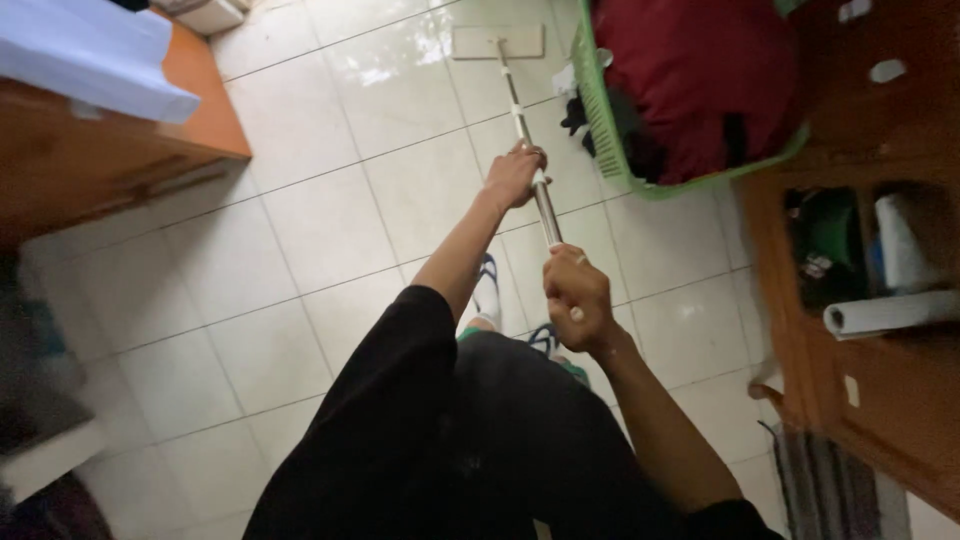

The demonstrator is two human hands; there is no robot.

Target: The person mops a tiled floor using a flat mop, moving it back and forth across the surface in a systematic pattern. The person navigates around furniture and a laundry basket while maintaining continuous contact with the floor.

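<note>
Head view shows me a flat mop (497, 42) on the pale tiled floor (300, 230), pad at twelve o'clock, its metal handle (520, 120) running long-axis from twelve down toward six. My left hand (514, 176) clenches the shaft higher up; my right hand (577, 296) grips its near end. At two o'clock sits a green laundry basket (600, 130).

Pale tiled floor (300, 220) bears a flat mop head (497, 41) and, seemingly, a green laundry basket (597, 120)
</note>
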